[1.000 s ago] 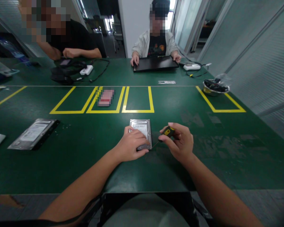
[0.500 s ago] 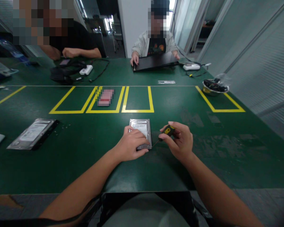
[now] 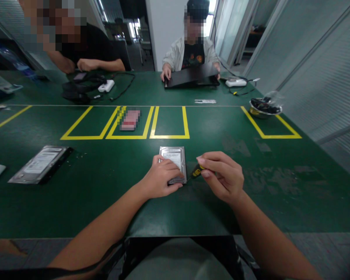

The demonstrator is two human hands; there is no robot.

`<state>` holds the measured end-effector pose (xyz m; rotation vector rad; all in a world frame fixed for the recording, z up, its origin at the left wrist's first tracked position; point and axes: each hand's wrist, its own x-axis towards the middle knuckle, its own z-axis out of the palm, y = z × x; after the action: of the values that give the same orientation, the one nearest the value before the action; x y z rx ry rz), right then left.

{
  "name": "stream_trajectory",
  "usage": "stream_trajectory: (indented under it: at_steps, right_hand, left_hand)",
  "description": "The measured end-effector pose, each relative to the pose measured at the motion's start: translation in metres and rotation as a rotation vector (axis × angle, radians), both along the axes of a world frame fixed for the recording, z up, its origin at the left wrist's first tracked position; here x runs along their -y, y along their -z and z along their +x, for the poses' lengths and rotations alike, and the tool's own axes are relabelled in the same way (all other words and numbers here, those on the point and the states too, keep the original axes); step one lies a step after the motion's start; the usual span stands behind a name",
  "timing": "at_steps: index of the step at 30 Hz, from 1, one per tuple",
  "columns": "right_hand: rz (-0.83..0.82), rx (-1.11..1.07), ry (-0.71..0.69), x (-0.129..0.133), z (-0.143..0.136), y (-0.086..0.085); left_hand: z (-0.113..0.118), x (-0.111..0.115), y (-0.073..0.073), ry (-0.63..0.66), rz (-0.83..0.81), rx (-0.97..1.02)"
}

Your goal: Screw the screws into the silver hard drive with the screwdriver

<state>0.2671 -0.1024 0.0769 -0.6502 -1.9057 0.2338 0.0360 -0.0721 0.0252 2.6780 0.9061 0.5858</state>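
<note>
A silver hard drive [image 3: 176, 154] with a white label lies flat on the green table in front of me. My left hand [image 3: 165, 177] is over its left and near part, fingers curled across the top and thumb at the near edge. Just right of it, my right hand [image 3: 224, 175] pinches a black and yellow screwdriver [image 3: 196, 171] by the end of its handle. The screwdriver slants down to the left, its tip at the drive's near right corner. Whether the tip sits in a screw I cannot tell.
Another hard drive [image 3: 42, 163] lies at the left, with small bits beside it. Yellow tape rectangles mark the table; one holds a blurred pink item [image 3: 130, 119]. A metal bowl [image 3: 265, 109] of dark parts stands at right. Across the table, one person handles a black panel [image 3: 189, 76]; another sits at left.
My right hand has moved slightly right and its fingers now grip the handle's end. The screwdriver's handle has dropped lower and closer to the drive. My left hand stays put.
</note>
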Motion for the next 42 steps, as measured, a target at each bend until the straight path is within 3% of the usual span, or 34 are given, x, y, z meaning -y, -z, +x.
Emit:
stream_trajectory:
  at_steps: [11, 19, 28, 42]
  right_hand:
    - [-0.023, 0.484, -0.123, 0.007, 0.003, -0.053]
    - [-0.267, 0.801, -0.106, 0.015, -0.003, -0.095]
    - [-0.303, 0.810, -0.087, 0.009, -0.004, -0.100]
    - [-0.200, 0.825, -0.029, -0.005, -0.008, -0.101]
  left_hand:
    - [0.002, 0.002, -0.002, -0.010, 0.005, 0.031]
    - [0.001, 0.001, -0.002, -0.007, -0.012, 0.036]
    - [-0.001, 0.000, -0.001, 0.017, 0.005, -0.020]
    - [0.000, 0.003, 0.008, 0.010, 0.206, -0.092]
